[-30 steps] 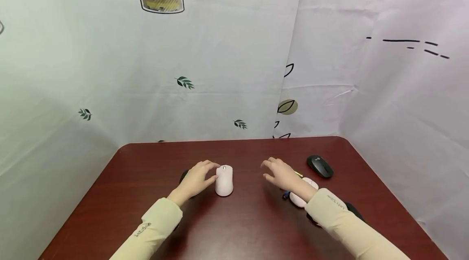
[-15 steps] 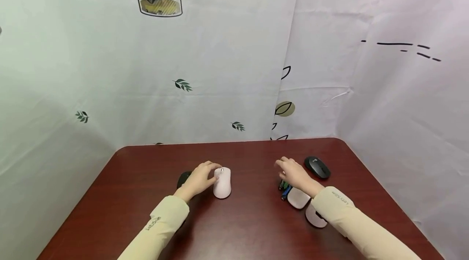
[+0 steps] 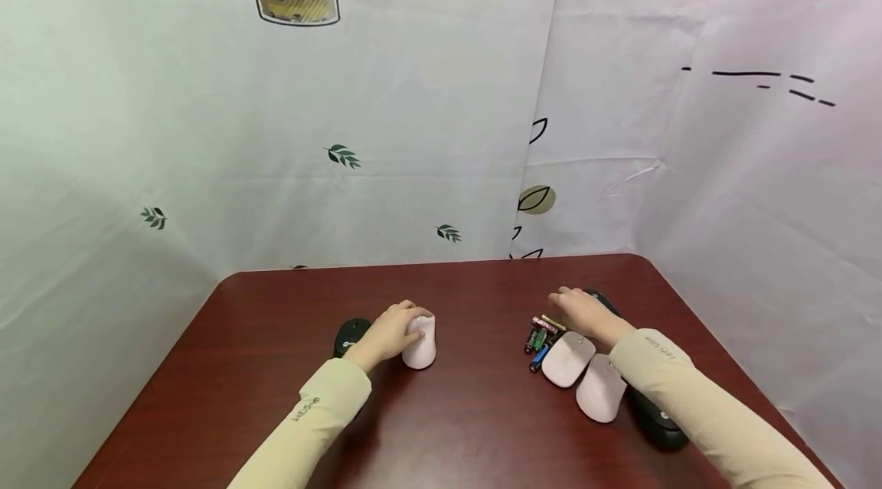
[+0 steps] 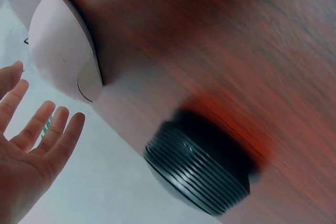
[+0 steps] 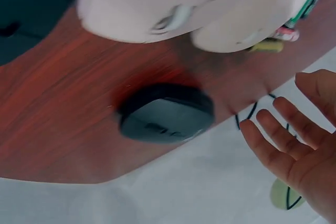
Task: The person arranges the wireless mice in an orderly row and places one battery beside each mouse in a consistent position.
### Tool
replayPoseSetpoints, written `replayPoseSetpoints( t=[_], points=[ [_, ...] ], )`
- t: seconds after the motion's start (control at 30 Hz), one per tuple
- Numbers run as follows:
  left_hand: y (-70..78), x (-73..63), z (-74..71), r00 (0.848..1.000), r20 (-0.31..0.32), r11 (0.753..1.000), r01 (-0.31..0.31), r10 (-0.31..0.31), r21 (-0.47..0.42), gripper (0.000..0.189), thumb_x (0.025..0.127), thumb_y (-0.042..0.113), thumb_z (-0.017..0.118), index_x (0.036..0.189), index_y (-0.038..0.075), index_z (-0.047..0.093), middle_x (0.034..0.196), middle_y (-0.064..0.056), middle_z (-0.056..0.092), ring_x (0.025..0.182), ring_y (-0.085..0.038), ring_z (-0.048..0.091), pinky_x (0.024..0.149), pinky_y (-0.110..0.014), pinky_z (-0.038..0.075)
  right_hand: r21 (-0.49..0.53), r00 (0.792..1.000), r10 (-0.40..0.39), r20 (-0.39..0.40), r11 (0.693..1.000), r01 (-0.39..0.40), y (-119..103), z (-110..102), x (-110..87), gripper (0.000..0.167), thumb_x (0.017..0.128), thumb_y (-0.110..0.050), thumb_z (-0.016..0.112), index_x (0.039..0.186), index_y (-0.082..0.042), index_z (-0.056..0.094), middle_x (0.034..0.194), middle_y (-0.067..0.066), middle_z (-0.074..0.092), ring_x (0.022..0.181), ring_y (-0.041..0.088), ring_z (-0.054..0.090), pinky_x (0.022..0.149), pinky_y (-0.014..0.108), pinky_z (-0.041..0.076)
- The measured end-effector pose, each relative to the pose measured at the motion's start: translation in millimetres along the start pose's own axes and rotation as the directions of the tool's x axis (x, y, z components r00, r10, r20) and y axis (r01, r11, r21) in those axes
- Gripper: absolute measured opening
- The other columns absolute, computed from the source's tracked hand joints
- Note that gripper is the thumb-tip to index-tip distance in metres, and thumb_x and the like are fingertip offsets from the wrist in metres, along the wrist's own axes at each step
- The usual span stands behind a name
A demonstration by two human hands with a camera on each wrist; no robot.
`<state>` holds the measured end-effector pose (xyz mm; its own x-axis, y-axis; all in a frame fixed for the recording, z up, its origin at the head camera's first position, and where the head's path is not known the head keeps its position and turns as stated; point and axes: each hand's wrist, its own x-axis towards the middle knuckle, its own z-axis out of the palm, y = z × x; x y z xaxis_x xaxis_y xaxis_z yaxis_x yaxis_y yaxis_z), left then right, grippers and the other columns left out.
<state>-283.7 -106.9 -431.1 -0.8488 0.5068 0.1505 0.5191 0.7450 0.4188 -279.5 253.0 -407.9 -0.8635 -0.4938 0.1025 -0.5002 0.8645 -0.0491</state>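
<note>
Note left hand (image 4: 34, 156) with fingers loosely spread, tips near white mouse (image 4: 60, 45) at right. Observe black mouse (image 4: 197, 166) with ridged side farther left, well apart from white mouse, against reddish-brown table (image 4: 226, 51). Record pale curtain (image 4: 115, 182) beyond far table edge.

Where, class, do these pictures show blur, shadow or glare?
Head: pale sheen on the table, shadow beside the left sleeve; left wrist: glint on the ribbed black object, blurred wood grain; right wrist: blurred black mouse, reddish fringe along its upper edge.
</note>
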Motion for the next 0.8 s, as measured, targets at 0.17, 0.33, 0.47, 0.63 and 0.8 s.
replayPoseSetpoints(
  t=[0.17, 0.33, 0.47, 0.63, 0.8],
  points=[
    [5.4, 3.1, -0.2, 0.999, 0.027, 0.999, -0.03, 0.03, 0.026, 0.034, 0.081, 0.012, 0.072, 0.115, 0.007, 0.066, 0.11, -0.013, 0.059, 0.103, -0.033, 0.054, 0.086, -0.046, 0.048, 0.039, 0.999, 0.036, 0.019, 0.999, -0.037, 7, -5, -9.7, 0.022, 0.079, 0.007, 0.062, 0.101, 0.004, 0.063, 0.088, 0.015, 0.059, 0.074, 0.025, 0.06, 0.063, 0.035, 0.049],
    [5.4, 6.2, -0.6, 0.998, 0.064, 0.999, 0.0, -0.003, 0.04, 0.038, 0.074, 0.015, 0.079, 0.11, 0.006, 0.068, 0.114, -0.014, 0.06, 0.106, -0.033, 0.054, 0.087, -0.044, 0.048, 0.037, 0.995, 0.086, 0.045, 0.995, -0.088, 5, -10, -17.1, 0.026, 0.078, 0.003, 0.066, 0.104, 0.007, 0.061, 0.087, 0.016, 0.059, 0.076, 0.027, 0.06, 0.065, 0.037, 0.049],
    [3.8, 7.8, -0.1, 0.998, 0.062, 1.0, 0.016, -0.018, 0.024, 0.04, 0.071, 0.014, 0.082, 0.107, 0.004, 0.069, 0.113, -0.015, 0.06, 0.105, -0.034, 0.055, 0.089, -0.044, 0.047, 0.087, 0.982, 0.164, 0.089, 0.981, -0.172, 0, -14, -22.1, 0.023, 0.08, -0.002, 0.068, 0.101, 0.005, 0.061, 0.088, 0.016, 0.062, 0.08, 0.03, 0.061, 0.068, 0.04, 0.05],
    [3.3, 8.1, 0.8, 0.997, 0.067, 0.999, 0.037, -0.037, 0.007, 0.039, 0.07, 0.014, 0.082, 0.106, 0.004, 0.069, 0.114, -0.014, 0.06, 0.107, -0.036, 0.055, 0.091, -0.046, 0.047, 0.19, 0.952, 0.234, 0.2, 0.943, -0.272, -6, -16, -32.1, 0.028, 0.083, -0.011, 0.069, 0.104, 0.004, 0.059, 0.098, 0.02, 0.062, 0.089, 0.034, 0.061, 0.074, 0.046, 0.049],
    [4.7, 7.8, 0.0, 0.999, 0.051, 0.999, 0.008, -0.01, 0.033, 0.039, 0.067, 0.014, 0.084, 0.102, 0.004, 0.07, 0.109, -0.014, 0.061, 0.102, -0.035, 0.056, 0.09, -0.046, 0.046, 0.27, 0.922, 0.258, 0.29, 0.902, -0.337, -12, -20, -42.1, 0.044, 0.081, -0.019, 0.072, 0.112, 0.006, 0.054, 0.105, 0.026, 0.057, 0.088, 0.034, 0.06, 0.069, 0.044, 0.05]
  ],
)
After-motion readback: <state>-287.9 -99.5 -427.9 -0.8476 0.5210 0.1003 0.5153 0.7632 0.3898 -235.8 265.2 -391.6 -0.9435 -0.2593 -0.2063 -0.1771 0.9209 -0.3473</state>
